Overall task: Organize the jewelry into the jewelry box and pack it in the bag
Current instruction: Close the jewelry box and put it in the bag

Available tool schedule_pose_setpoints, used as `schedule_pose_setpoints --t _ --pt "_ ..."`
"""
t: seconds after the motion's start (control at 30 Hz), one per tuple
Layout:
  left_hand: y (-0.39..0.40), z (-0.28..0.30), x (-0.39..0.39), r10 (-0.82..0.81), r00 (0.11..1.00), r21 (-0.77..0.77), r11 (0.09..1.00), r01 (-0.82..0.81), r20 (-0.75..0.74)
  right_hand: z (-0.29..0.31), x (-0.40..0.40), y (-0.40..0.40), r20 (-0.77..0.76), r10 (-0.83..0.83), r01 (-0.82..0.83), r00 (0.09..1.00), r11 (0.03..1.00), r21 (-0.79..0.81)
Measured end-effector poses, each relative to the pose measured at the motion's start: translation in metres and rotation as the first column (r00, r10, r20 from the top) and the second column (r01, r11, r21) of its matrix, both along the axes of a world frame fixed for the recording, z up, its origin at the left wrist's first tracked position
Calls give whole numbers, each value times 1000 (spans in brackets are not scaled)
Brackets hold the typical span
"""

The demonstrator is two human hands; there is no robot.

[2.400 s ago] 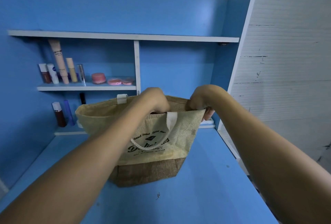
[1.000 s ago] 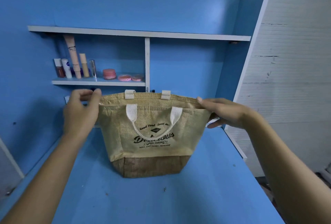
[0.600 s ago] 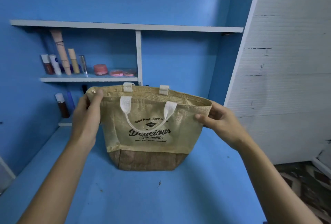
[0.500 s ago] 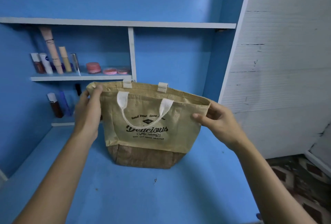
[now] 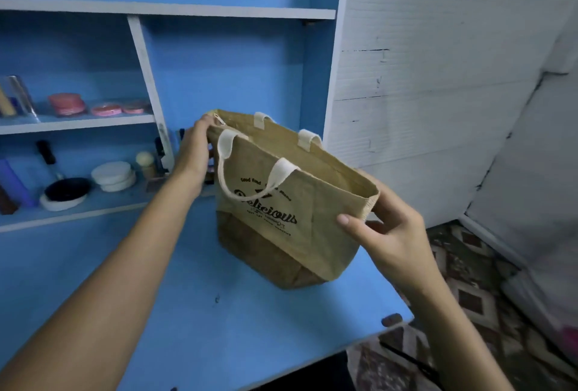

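Blue shelving [image 5: 169, 12] — white wall [image 5: 438, 78], patterned floor [image 5: 469, 281]

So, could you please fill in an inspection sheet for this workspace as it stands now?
Surface: blue desk top, a few dark specks, chipped near its right edge.
Job's things: jute tote bag tilted, mouth open; jewelry box not seen.
Clutter: pink compacts on the upper shelf; white round pads and a dark dish on the lower shelf.
Hands: left hand grips the bag's left rim; right hand pinches the right rim.
Cables: a thin dark cord on the floor, kind unclear.
Surroundings: white wall, patterned floor covering.
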State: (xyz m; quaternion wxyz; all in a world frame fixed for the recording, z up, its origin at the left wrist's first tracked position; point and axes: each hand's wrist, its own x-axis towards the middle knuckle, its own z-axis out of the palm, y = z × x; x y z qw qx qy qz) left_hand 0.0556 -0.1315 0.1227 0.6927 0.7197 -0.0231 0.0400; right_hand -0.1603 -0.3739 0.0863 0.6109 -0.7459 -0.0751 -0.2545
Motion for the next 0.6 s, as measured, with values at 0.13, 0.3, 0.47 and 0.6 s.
schedule_pose_setpoints --t 0.13,0.3,0.47,0.6 --pt "-38 1 0 -124 991 -61 991 122 -42 -6 -22 -8 24 -68 69 997 997 -38" --pt "-71 1 -2 -255 962 -131 961 242 -97 -10 -37 -6 66 -139 146 988 983 -112" --pt "-79 -1 0 -247 954 -108 967 231 -168 -13 -42 -7 64 -145 152 987 980 -130" --pt "-82 -3 -3 -261 947 -104 964 245 -185 -14 -44 -8 58 -135 141 989 983 -117"
